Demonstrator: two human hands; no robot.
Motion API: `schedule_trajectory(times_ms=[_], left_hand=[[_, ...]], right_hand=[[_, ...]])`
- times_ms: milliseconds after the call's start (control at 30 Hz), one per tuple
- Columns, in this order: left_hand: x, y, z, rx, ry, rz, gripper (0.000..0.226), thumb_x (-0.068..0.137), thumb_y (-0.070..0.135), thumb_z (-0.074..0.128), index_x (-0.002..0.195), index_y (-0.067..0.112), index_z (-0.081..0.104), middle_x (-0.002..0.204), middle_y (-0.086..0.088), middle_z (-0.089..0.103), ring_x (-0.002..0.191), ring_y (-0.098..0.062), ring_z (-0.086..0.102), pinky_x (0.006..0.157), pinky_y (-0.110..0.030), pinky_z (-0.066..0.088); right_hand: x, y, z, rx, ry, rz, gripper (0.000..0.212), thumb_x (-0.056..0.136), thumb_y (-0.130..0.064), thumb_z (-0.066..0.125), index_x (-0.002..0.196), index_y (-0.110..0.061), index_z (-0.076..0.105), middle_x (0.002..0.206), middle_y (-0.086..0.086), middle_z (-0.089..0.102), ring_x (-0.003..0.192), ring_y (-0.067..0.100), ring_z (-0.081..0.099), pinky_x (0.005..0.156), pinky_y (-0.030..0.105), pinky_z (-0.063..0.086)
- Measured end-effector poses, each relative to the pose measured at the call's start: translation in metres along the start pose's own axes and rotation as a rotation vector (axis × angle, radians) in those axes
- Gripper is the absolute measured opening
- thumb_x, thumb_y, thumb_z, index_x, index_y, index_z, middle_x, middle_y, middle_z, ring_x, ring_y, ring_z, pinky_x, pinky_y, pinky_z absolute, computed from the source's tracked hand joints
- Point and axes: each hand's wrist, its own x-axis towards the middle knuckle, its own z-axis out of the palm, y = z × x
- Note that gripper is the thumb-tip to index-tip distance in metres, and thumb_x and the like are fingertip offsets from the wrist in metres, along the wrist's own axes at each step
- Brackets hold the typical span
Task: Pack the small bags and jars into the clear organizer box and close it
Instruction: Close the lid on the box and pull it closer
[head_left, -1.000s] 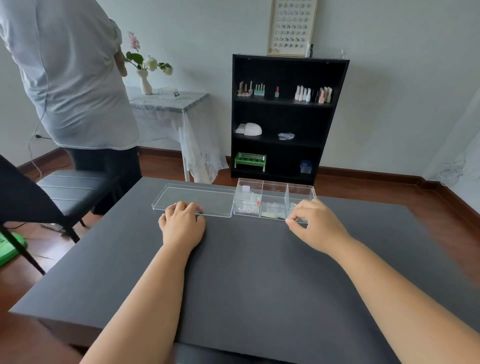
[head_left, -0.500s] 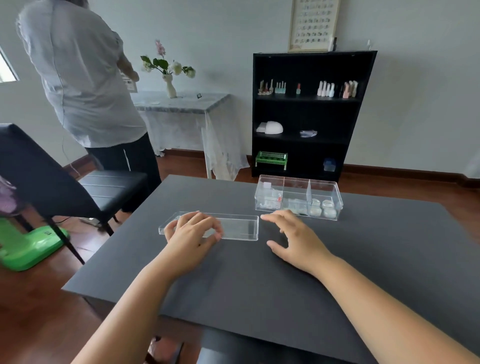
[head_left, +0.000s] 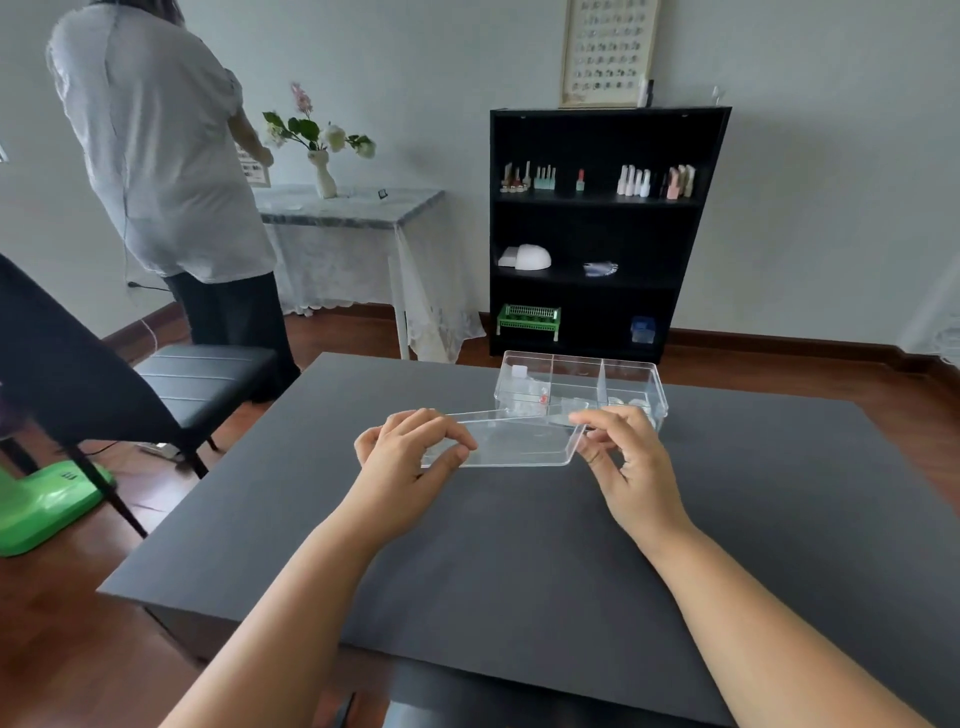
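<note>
Bystander: a person in a pale grey shirt (head_left: 156, 150) stands at far left, back turned, beside a black padded chair (head_left: 202, 371).
Left hand: the left hand (head_left: 410, 457) pinches the left end of a flat, shallow, transparent plastic lid (head_left: 511, 441), thumb below the edge and curled fingers above.
Lid: rigid, glossy and rectangular with a low raised rim, it is held off the matte dark grey table (head_left: 519, 545), tilted, its far corner overlapping the box's near wall in this view.
Right hand: the right hand (head_left: 631, 467) grips the lid's right end between thumb and fingertips.
Box: the clear, hard-walled rectangular organizer box (head_left: 579, 387) stands open just beyond the hands, split by thin partitions into compartments.
Contents: small pale bags and jars sit inside, too faint to count.
Progress: packing looks done, with nothing loose on the table; what remains is to square the lid over the box and seat it.
</note>
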Motion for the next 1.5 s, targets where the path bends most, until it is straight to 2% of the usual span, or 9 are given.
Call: schedule_trajectory(times_ms=[167,400,567,700,867,1000,1133,1267,1500], left_hand=[[-0.001,-0.008,0.007,-0.042,0.033,-0.039,0.010,0.092,0.051,0.049,0.101,0.051,0.053,0.109,0.032,0.054,0.114,0.007,0.041,0.100,-0.018,0.007],[-0.008,-0.028,0.011,-0.378,0.027,-0.255,0.078,0.073,0.041,0.080,0.133,0.055,0.031,0.144,0.020,0.027,0.134,-0.004,0.028,0.105,-0.034,0.029],[0.004,-0.016,0.029,-0.547,0.119,-0.271,0.076,0.080,0.025,0.077,0.133,0.054,0.031,0.126,0.017,0.055,0.112,-0.002,0.058,0.091,-0.034,0.051],[0.021,0.000,0.041,-0.567,0.216,-0.209,0.085,0.079,0.017,0.077,0.140,0.050,0.028,0.133,0.020,0.049,0.116,0.001,0.055,0.097,-0.025,0.047],[0.041,0.015,0.052,-0.481,0.028,-0.073,0.117,0.060,0.047,0.087,0.147,0.051,0.009,0.144,0.039,0.023,0.128,0.012,0.036,0.099,-0.007,0.030],[0.056,0.021,0.062,-0.378,-0.010,-0.053,0.120,0.060,0.048,0.087,0.148,0.050,0.004,0.143,0.046,0.018,0.128,0.016,0.033,0.101,-0.013,0.029],[0.071,0.020,0.069,-0.349,0.062,-0.135,0.107,0.064,0.059,0.078,0.146,0.051,0.011,0.139,0.043,0.025,0.131,0.011,0.027,0.106,-0.021,0.025],[0.084,0.014,0.077,-0.339,0.068,-0.206,0.105,0.066,0.057,0.078,0.148,0.047,0.014,0.129,0.040,0.030,0.129,0.005,0.029,0.101,-0.022,0.024],[0.096,0.000,0.093,-0.342,-0.005,-0.274,0.107,0.066,0.061,0.076,0.149,0.041,0.013,0.146,0.012,0.040,0.138,-0.011,0.029,0.102,-0.025,0.024]], right_hand=[[-0.002,0.005,-0.011,0.067,0.074,0.024,0.021,0.087,-0.023,0.063,0.107,-0.023,0.070,0.106,0.006,0.053,0.089,0.015,0.059,0.087,0.024,0.049],[0.000,0.011,-0.019,0.146,0.181,0.056,0.016,0.089,-0.020,0.063,0.104,-0.020,0.068,0.100,0.004,0.062,0.085,0.013,0.062,0.082,0.024,0.051],[0.000,0.012,-0.020,0.215,0.230,0.148,0.011,0.089,-0.031,0.060,0.098,-0.032,0.066,0.098,0.001,0.064,0.088,0.012,0.061,0.080,0.013,0.046],[0.001,0.019,-0.023,0.354,0.294,0.364,0.009,0.090,-0.038,0.060,0.096,-0.039,0.066,0.100,-0.008,0.070,0.087,0.004,0.063,0.078,0.015,0.048],[0.006,0.036,-0.037,0.592,0.496,0.594,0.009,0.083,-0.033,0.074,0.091,-0.028,0.073,0.074,-0.014,0.070,0.053,-0.002,0.053,0.060,0.015,0.046],[0.011,0.045,-0.045,0.657,0.564,0.650,0.017,0.075,-0.032,0.079,0.088,-0.022,0.074,0.065,-0.012,0.065,0.046,0.004,0.045,0.055,0.020,0.042],[0.014,0.049,-0.043,0.612,0.498,0.648,0.050,0.062,-0.047,0.081,0.106,-0.025,0.073,0.086,-0.015,0.069,0.064,-0.001,0.058,0.064,0.012,0.046],[0.017,0.056,-0.035,0.341,0.263,0.588,0.075,0.067,-0.040,0.084,0.134,-0.041,0.049,0.115,-0.026,0.051,0.093,0.000,0.051,0.074,0.012,0.043],[0.027,0.072,-0.029,0.192,0.227,0.587,0.067,0.082,-0.028,0.076,0.142,-0.025,0.046,0.133,-0.011,0.044,0.115,0.011,0.045,0.095,0.025,0.038]])
